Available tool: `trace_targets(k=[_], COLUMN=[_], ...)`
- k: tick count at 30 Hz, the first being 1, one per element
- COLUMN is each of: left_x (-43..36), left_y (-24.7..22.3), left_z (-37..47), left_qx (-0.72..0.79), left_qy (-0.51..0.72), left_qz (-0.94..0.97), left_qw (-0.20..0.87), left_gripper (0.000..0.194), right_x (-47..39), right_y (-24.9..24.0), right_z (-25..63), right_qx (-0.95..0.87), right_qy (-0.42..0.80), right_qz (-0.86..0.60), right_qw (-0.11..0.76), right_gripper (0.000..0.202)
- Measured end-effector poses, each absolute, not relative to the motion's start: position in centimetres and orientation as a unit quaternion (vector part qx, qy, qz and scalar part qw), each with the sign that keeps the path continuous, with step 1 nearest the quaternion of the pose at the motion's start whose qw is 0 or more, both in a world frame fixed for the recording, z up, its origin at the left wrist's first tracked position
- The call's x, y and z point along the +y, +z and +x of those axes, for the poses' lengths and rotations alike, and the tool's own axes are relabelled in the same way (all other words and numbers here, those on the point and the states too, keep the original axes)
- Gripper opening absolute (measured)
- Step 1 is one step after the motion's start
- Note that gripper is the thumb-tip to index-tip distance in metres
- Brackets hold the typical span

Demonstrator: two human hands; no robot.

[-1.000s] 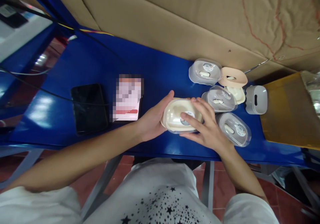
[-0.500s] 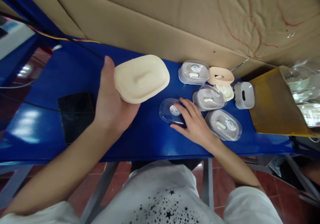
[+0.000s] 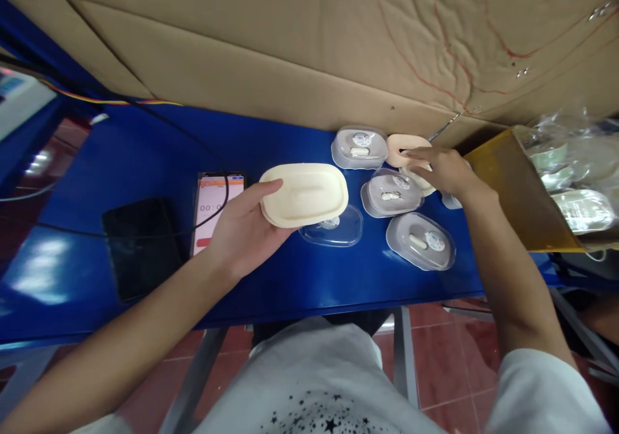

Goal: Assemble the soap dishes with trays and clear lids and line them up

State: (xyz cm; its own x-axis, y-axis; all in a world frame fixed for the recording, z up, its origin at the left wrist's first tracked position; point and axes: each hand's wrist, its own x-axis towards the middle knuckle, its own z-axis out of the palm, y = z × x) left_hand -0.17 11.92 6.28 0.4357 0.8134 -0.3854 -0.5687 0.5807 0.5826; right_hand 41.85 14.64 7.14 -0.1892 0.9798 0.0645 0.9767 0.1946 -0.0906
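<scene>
A cream oval dish (image 3: 305, 192) is in my left hand (image 3: 246, 227), thumb over its rim and fingers beneath. Partly under it on the table lies a clear lid (image 3: 341, 231) with a round sticker. My right hand (image 3: 442, 166) reaches to the peach piece (image 3: 409, 145) and the cream piece (image 3: 425, 179) beside it; its fingertips are at them, and whether it grips either is unclear. Three clear-lidded containers stand nearby: one at the back (image 3: 360, 148), one in the middle (image 3: 393, 193) and one in front (image 3: 420, 242).
On the blue table (image 3: 290, 286) are a black tablet (image 3: 140, 247) and a phone (image 3: 217, 198) with its screen lit, a black cable across both. A cardboard box (image 3: 507, 189) of wrapped items stands at the right. Cardboard (image 3: 242, 53) lines the back.
My left hand has brought the cream dish right and down, uncovering the phone. My right hand has let go of the clear lid and moved right to the peach and cream pieces.
</scene>
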Motion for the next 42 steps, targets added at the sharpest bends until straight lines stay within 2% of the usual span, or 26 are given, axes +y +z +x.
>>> trace_targets(k=[5, 9, 16, 21, 26, 32, 35, 38, 42], left_x=[11.8, 11.6, 11.2, 10.8, 10.4, 10.2, 10.2, 10.4, 11.1], left_y=[5.7, 5.1, 4.5, 4.6, 4.3, 4.4, 4.4, 4.5, 5.5], left_z=[0.0, 0.0, 0.1, 0.3, 0.2, 0.1, 0.2, 0.4, 0.2], left_qx=[0.314, 0.307, 0.263, 0.218, 0.224, 0.222, 0.238, 0.245, 0.283], left_qy=[0.396, 0.356, 0.317, 0.317, 0.327, 0.336, 0.354, 0.365, 0.417], left_qz=[0.165, 0.171, 0.172, 0.21, 0.241, 0.24, 0.253, 0.273, 0.264], left_qw=[0.847, 0.866, 0.895, 0.899, 0.886, 0.883, 0.868, 0.856, 0.822], left_gripper=[0.025, 0.03, 0.041, 0.055, 0.04, 0.036, 0.043, 0.051, 0.031], right_x=[14.0, 9.7, 4.3, 3.8, 3.0, 2.4, 2.5, 2.8, 3.5], right_y=[6.4, 7.9, 8.4, 7.3, 7.2, 7.2, 6.1, 5.1, 4.7], right_z=[43.1, 38.3, 26.3, 23.1, 22.8, 22.8, 22.5, 22.4, 23.0], right_qx=[-0.761, -0.786, -0.869, -0.883, -0.881, -0.887, -0.887, -0.887, -0.864], right_qy=[-0.074, -0.141, -0.107, -0.124, -0.103, -0.088, -0.079, -0.074, -0.071], right_qz=[-0.639, -0.581, -0.441, -0.415, -0.43, -0.418, -0.42, -0.417, -0.428], right_qw=[0.087, 0.158, 0.2, 0.181, 0.169, 0.176, 0.176, 0.183, 0.258], right_gripper=[0.043, 0.031, 0.034, 0.036, 0.049, 0.055, 0.07, 0.075, 0.068])
